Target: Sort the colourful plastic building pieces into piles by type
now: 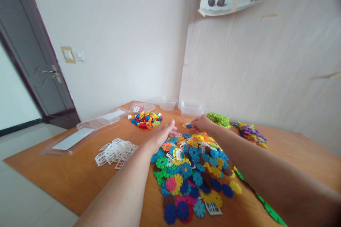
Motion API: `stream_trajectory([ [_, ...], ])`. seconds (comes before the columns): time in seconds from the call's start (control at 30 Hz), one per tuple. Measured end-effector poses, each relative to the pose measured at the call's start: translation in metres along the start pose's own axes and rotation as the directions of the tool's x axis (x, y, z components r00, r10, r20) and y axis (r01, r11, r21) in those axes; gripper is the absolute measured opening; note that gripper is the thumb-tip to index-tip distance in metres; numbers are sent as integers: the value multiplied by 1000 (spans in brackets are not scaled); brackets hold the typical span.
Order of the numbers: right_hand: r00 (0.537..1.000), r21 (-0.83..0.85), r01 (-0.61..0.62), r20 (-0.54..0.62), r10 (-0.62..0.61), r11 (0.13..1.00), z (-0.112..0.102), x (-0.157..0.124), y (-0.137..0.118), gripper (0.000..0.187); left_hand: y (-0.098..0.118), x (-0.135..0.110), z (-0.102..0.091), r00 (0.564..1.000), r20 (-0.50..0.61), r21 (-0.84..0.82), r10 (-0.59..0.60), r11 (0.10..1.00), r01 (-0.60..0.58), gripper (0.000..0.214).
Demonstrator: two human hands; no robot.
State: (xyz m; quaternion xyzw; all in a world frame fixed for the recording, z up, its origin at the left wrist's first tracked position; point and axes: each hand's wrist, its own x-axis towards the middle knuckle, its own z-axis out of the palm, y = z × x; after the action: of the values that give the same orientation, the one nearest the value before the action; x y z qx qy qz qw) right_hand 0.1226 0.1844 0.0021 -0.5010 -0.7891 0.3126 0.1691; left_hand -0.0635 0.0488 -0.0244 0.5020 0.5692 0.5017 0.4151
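Observation:
A large heap of slotted flower-shaped plastic discs (193, 153) in many colours lies in front of me, with a few white window pieces (213, 208) mixed in. My left hand (165, 134) is over the heap's far left edge, thumb raised and fingers apart, with nothing visible in it. Beyond the heap, my right hand (201, 124) is low at the table with its fingers bent together. Beside its fingertips is a small group of discs (185, 125) in pink, yellow and blue. Whatever the right fingers hold is too small to make out.
White lattice pieces (117, 152) are piled on the left of the table (87, 184). Building blocks (146, 120), a clear bowl (168, 103) and a clear box (191, 109) stand farther back. Clear lids (71, 140) line the left edge. Green pieces (218, 119) and purple-yellow pieces (252, 134) lie right.

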Motion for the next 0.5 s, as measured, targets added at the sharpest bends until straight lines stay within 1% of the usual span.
stream_trajectory([
  [0.1,1000,12,-11,19,10,1000,-3,-18,-4,27,0,1,0,1000,8,-12,0,1000,0,78],
  [0.2,997,15,68,25,-68,998,-9,-47,-10,15,1,0,2,1000,-8,-35,0,999,0,75],
  [0.27,990,-4,135,44,-135,991,-15,-70,-14,10,2,-2,2,1000,-27,-39,2,999,-3,73],
  [0.37,976,-59,210,80,-205,976,-23,-103,-13,5,6,-5,4,999,-32,-28,7,1000,-8,71],
  [0.43,966,-97,242,121,-230,965,-29,-122,-8,5,9,-7,4,1000,-26,-17,13,1000,-13,70],
  [0.5,954,-186,270,181,-237,945,-33,-138,-1,6,11,-8,5,999,-29,-10,21,1000,-22,69],
])
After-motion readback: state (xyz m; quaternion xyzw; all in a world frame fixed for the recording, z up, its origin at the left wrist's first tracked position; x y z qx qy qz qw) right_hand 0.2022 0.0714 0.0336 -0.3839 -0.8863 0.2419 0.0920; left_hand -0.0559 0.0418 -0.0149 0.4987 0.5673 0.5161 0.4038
